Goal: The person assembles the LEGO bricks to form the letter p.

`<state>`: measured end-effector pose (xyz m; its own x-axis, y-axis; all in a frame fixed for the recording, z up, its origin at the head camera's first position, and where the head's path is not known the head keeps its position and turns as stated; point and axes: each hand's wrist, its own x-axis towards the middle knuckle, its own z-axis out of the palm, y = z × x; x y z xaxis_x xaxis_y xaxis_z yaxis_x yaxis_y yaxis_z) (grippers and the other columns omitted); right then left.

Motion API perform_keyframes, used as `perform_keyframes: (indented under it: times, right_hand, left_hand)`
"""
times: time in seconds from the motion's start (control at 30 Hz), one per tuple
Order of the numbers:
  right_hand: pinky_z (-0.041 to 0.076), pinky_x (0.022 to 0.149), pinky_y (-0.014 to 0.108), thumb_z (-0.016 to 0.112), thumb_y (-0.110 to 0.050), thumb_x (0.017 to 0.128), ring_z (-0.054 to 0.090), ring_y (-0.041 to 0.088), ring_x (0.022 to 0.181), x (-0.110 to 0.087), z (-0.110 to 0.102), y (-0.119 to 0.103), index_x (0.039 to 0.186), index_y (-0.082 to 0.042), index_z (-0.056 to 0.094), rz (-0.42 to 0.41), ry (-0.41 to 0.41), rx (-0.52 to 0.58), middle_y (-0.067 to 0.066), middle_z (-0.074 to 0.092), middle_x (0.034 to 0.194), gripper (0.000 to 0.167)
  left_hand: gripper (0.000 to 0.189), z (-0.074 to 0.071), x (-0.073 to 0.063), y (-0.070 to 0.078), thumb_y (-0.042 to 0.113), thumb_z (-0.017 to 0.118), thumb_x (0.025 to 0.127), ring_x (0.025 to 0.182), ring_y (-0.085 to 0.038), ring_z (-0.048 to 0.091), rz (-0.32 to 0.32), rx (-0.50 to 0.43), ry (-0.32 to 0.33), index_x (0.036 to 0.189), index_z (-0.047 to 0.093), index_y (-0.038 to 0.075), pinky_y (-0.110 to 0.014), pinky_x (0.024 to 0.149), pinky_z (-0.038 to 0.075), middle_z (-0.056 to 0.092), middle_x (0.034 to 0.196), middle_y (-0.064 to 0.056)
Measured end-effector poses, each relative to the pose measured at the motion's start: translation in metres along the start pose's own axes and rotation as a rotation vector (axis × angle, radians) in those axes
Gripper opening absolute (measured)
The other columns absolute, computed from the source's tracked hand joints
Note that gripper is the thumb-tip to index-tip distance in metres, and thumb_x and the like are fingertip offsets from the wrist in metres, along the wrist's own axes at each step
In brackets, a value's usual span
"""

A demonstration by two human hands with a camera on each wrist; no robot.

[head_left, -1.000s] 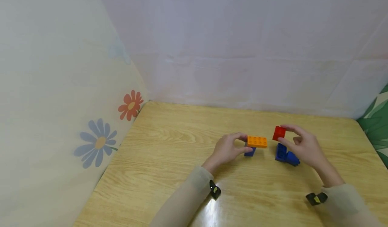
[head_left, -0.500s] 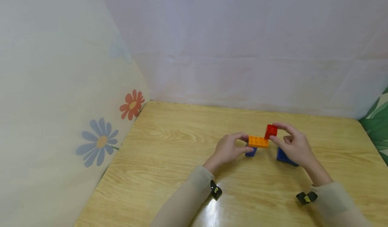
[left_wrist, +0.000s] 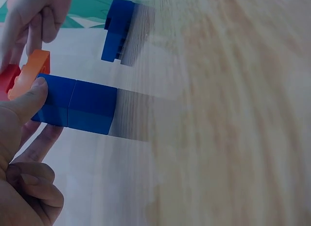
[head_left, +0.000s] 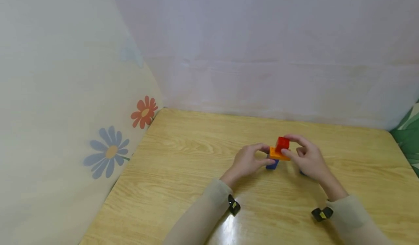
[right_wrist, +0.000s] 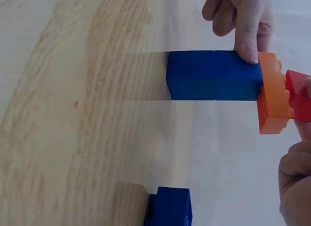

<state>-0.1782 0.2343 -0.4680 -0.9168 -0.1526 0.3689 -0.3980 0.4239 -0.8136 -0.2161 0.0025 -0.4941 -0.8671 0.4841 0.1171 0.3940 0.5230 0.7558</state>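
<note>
Two stacked blue blocks [right_wrist: 214, 75] stand upright on the table, topped by a flat orange block [right_wrist: 273, 92] that juts out to one side. My left hand [head_left: 245, 162] pinches the upper blue block just under the orange one. Between thumb and finger, my right hand [head_left: 309, 160] holds a red block [head_left: 282, 143] at the orange block's studs. Whether the red block is pressed fully down cannot be told. Another blue piece [left_wrist: 118, 29] lies on the table beside the stack, mostly hidden behind my right hand in the head view.
The wood-grain table [head_left: 183, 157] reaches back to a pale cloth [head_left: 229, 56]. At the left stands a light wall [head_left: 59, 74] with printed flowers. Green leaf print [head_left: 409, 139] shows past the right edge.
My right hand has carried the red block leftward, from above the loose blue piece onto the orange block. My left hand has kept its hold on the stack.
</note>
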Motion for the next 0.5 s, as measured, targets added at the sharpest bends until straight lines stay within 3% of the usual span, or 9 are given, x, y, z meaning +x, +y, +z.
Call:
perform_keyframes:
  times: [0.5]
  right_hand:
    - [0.032, 0.042, 0.028, 0.073, -0.010, 0.098, 0.032, 0.012, 0.046, 0.0000, 0.0057, -0.0045, 0.137, -0.010, 0.064, 0.005, -0.079, 0.001, 0.013, 0.067, 0.129, 0.039]
  left_hand:
    - [0.039, 0.0003, -0.0004, 0.0003, 0.043, 0.081, 0.091, 0.117, -0.007, 0.064, 0.021, 0.007, 0.009, 0.123, 0.074, 0.022, -0.033, 0.100, 0.049, 0.074, 0.114, 0.014]
